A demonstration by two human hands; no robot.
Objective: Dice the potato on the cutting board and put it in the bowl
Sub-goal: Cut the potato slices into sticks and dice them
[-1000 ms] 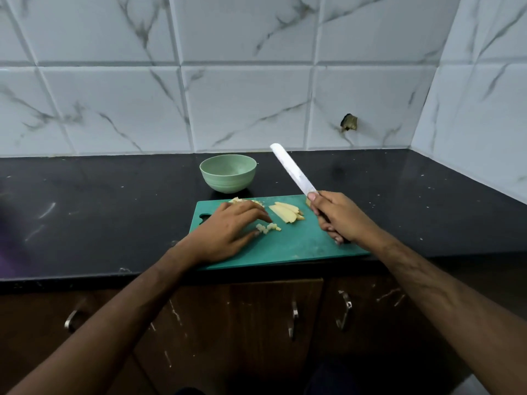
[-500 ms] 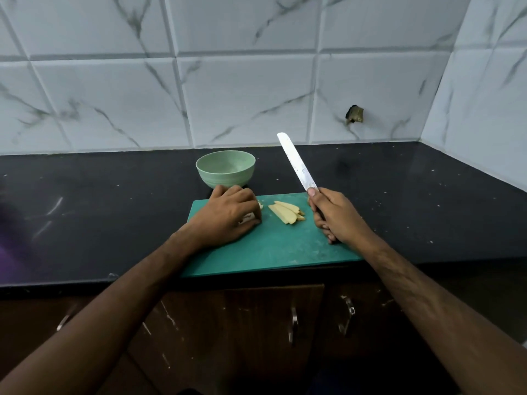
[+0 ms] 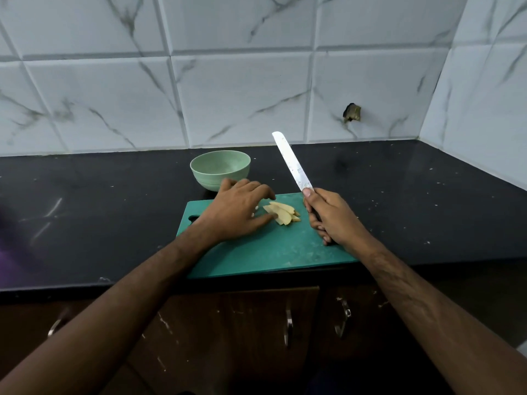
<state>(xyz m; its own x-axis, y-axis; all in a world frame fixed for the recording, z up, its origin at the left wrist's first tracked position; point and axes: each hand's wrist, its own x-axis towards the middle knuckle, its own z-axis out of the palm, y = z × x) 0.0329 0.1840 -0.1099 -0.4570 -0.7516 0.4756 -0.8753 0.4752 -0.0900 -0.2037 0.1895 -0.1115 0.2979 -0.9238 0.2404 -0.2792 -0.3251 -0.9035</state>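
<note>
A teal cutting board point(image 3: 265, 252) lies at the black counter's front edge. Pale potato slices point(image 3: 282, 213) are stacked at its back middle. My left hand point(image 3: 236, 213) rests palm down on the board just left of them, its thumb touching the stack. Its fingers curl over small diced potato bits point(image 3: 254, 211), which are mostly hidden. My right hand point(image 3: 328, 216) grips the handle of a knife point(image 3: 291, 161) at the board's right side. The blade is lifted and points up and away. A light green bowl point(image 3: 220, 168) stands just behind the board; its visible inside looks empty.
A white marble-tiled wall runs behind the counter and turns a corner at the right. A dark hole point(image 3: 352, 112) marks the tile. Brown cabinet doors with metal handles point(image 3: 288, 327) sit below the counter edge.
My left hand closed over the diced bits, which no longer show on the board, and shifted right until it touched the slice stack. The knife stayed raised in my right hand.
</note>
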